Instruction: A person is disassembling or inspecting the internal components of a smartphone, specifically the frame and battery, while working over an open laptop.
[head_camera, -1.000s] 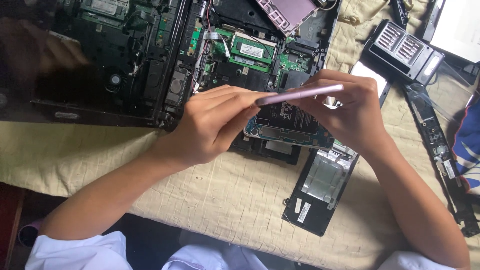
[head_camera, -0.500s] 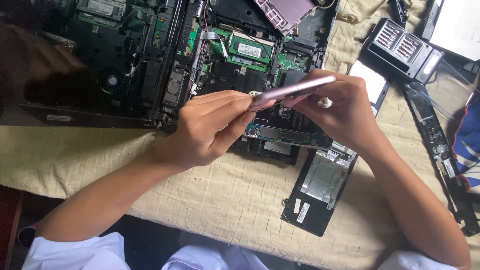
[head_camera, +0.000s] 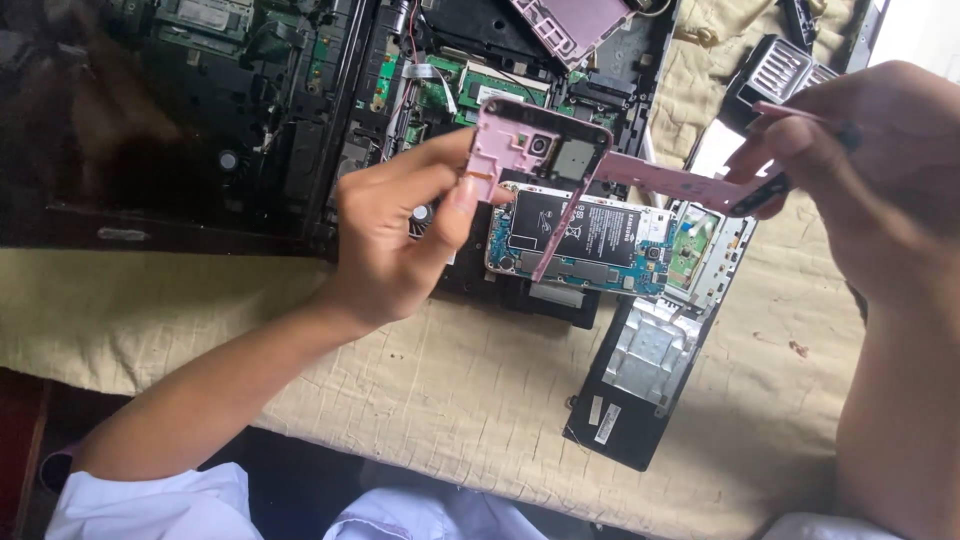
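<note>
Open laptop chassis (head_camera: 250, 110) crowds the desk's far side; a black panel (head_camera: 640, 380) lies right of centre; bare cloth (head_camera: 400, 400) along the near edge leaves room for passage.

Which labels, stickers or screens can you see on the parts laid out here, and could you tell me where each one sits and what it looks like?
Battery label: black rectangle with white print, on the opened phone under the lifted pink back cover.
Two small white stickers: narrow strips on the black panel's near end, on the beige cloth.
Grey oval badge: on the black laptop base's front edge, far left.
No lit screens show.
</note>
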